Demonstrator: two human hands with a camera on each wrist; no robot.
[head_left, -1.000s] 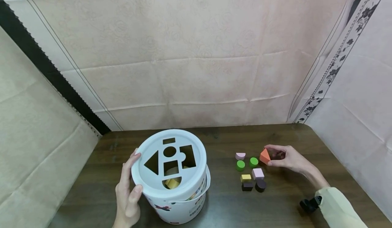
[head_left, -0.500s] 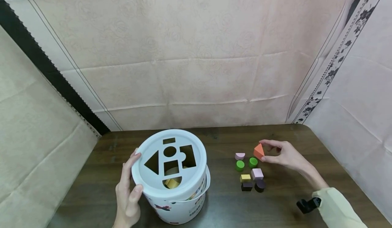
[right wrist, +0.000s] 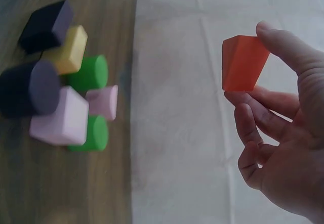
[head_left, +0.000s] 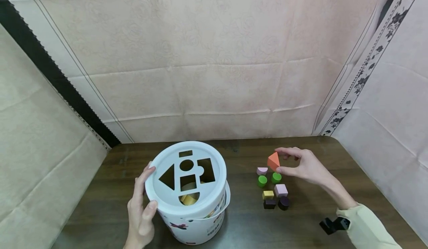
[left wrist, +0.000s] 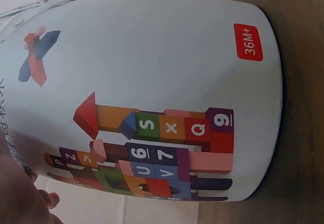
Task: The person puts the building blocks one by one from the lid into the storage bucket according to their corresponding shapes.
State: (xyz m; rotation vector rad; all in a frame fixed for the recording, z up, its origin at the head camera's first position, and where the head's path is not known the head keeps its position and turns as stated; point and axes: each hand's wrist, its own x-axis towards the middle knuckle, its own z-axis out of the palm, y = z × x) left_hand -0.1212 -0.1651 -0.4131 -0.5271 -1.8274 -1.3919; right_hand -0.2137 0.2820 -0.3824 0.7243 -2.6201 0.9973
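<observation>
My right hand (head_left: 309, 167) pinches an orange triangular block (head_left: 273, 161) between thumb and fingertips, raised off the table. In the right wrist view the same orange block (right wrist: 245, 62) shows its flat faces, with the other fingers curled below it. My left hand (head_left: 142, 208) holds the near left side of a white bucket (head_left: 197, 230), fingers and thumb at its lid rim. The bucket's pale blue lid (head_left: 214, 189) has several cut-out holes: triangle, circle, rectangles, half circle and others. Yellowish blocks (head_left: 188, 200) show inside through a hole.
Right of the bucket stand a pink half-round block (head_left: 262, 171), two green cylinders (head_left: 262, 181), a light pink block (head_left: 281, 190), a yellow block (head_left: 268, 194), a black block (head_left: 269, 204) and a black cylinder (head_left: 284, 203). Cloth walls (head_left: 217, 93) border the brown table (head_left: 244, 226).
My right hand has moved left and up, away from the table, carrying the orange block over toward the pink half-round block. My left hand and the bucket stay in place.
</observation>
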